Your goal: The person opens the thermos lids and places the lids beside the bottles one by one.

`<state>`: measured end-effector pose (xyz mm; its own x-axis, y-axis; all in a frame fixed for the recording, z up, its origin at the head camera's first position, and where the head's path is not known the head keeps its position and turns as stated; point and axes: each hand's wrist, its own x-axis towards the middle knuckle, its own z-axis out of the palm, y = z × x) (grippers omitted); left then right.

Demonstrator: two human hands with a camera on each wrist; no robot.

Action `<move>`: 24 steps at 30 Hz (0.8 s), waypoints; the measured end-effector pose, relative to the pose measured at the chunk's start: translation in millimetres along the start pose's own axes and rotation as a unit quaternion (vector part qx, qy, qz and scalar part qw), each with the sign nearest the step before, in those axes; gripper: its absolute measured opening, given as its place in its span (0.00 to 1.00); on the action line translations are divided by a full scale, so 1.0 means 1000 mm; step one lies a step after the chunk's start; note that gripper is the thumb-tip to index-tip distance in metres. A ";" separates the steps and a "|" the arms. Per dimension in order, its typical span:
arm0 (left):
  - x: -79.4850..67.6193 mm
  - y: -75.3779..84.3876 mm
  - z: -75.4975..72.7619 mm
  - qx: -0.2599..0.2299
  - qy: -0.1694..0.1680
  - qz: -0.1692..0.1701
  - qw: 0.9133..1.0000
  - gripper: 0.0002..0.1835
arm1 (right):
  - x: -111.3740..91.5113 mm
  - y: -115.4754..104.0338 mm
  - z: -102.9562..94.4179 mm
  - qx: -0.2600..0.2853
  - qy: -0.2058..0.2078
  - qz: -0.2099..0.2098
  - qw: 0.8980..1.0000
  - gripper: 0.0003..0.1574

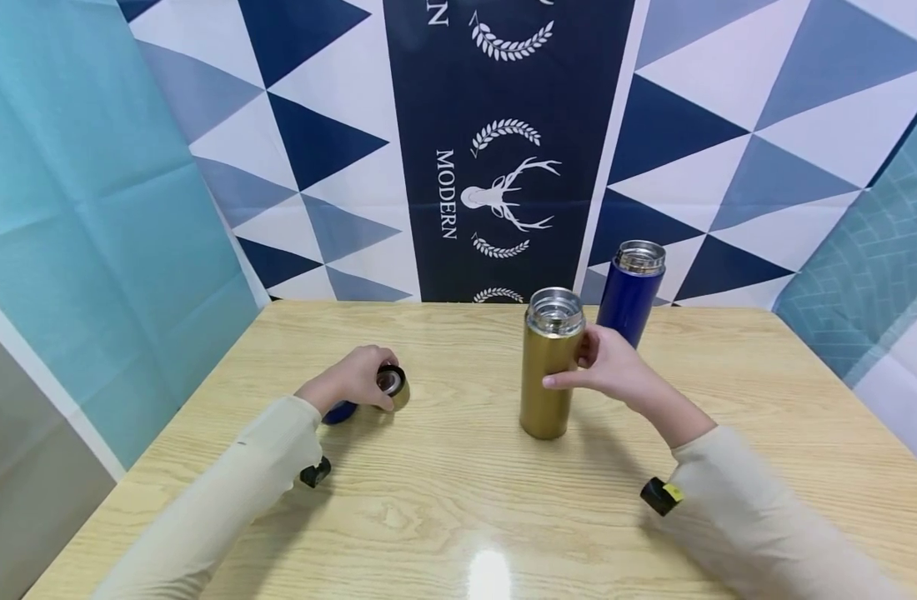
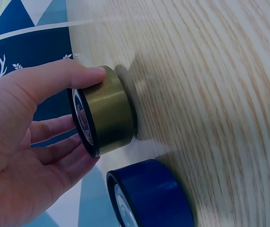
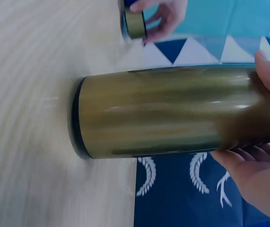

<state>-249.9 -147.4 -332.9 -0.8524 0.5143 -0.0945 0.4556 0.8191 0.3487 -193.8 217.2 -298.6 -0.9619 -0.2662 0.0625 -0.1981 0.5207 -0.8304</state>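
Observation:
My left hand point(image 1: 363, 379) pinches a gold lid point(image 2: 108, 116) between thumb and fingers, its hollow side facing up. Whether that lid touches the table or hangs just above it, I cannot tell. Right beside it lies a blue lid point(image 2: 156, 194), partly covered by the hand in the head view. On the other side, my right hand point(image 1: 612, 364) grips an uncapped gold thermos point(image 1: 546, 375) around its upper body, thumb at the front. The thermos stands upright, its steel mouth bare. Behind that hand rises an uncapped blue thermos point(image 1: 628, 292), its lower part hidden.
Everything sits on a wood-grain table point(image 1: 428, 500). A patterned cloth point(image 1: 496, 125) with triangles and a deer print hangs along the back edge. Light blue cloth point(image 1: 91, 208) covers the left side. Each wrist wears a small black device point(image 1: 659, 497).

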 end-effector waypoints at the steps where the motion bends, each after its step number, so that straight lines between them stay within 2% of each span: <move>1: 0.000 0.000 -0.001 0.001 0.001 0.001 1.000 0.31 | 0.001 0.001 -0.003 -0.005 0.009 0.005 1.000 0.43; 4: -0.001 0.000 -0.002 0.000 0.005 0.000 1.000 0.31 | 0.005 0.001 -0.011 -0.008 0.030 0.018 0.999 0.43; 12: -0.006 -0.002 0.000 0.000 0.000 -0.015 1.000 0.31 | 0.018 0.001 -0.018 0.025 0.070 0.062 0.995 0.53; 19: -0.008 -0.001 0.001 0.004 0.001 -0.016 1.000 0.31 | 0.028 0.006 -0.017 0.036 0.129 0.056 0.989 0.57; 24: -0.005 0.001 0.003 0.011 -0.004 -0.023 1.000 0.31 | 0.035 0.009 -0.014 0.001 0.179 0.044 0.983 0.55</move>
<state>-244.5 -148.0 -334.4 -0.8702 0.4785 -0.1172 0.4222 0.8470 0.3230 -231.4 223.6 -295.9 -0.9801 0.0814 0.1811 -0.1118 0.5275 -0.8422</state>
